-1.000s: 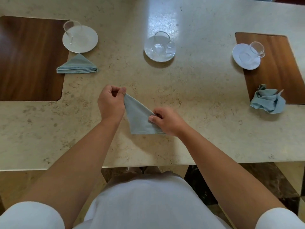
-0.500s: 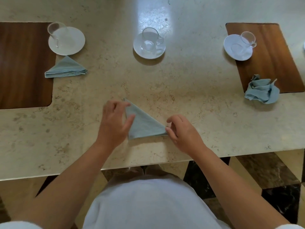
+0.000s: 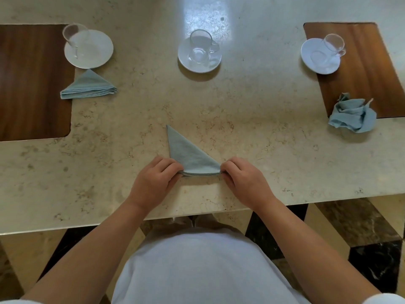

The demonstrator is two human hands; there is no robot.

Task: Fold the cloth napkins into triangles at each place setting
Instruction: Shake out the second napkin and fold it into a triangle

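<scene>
Midway through the middle setting: pale blue cloth napkin [image 3: 189, 155], already a triangle, lying flat on the beige stone counter [image 3: 263, 139] close to the front edge, far point aimed away and slightly left, layered edge nearest the body. Pinched at its near left corner by the left hand [image 3: 153, 183], fingers curled over the cloth, and at its near right corner by the right hand [image 3: 245, 181], thumb and fingertips closed on the tip; both grips on fabric, neither slack. To finish this step well: draw the two corners gently apart to take the slight bow out of the near edge, square up the stacked layers there, then press flat along the fold before letting go. Keep the pull even on both sides, or risk skewing the point. Likely next, a slide up toward the clear glass cup [image 3: 200, 48] on the white round saucer [image 3: 183, 62]. For comparison, a finished blue folded triangle napkin [image 3: 88, 87] at the left setting; a crumpled blue napkin [image 3: 350, 116] yet to do at the right, at the corner of the brown wooden inlay [image 3: 361, 69].
</scene>
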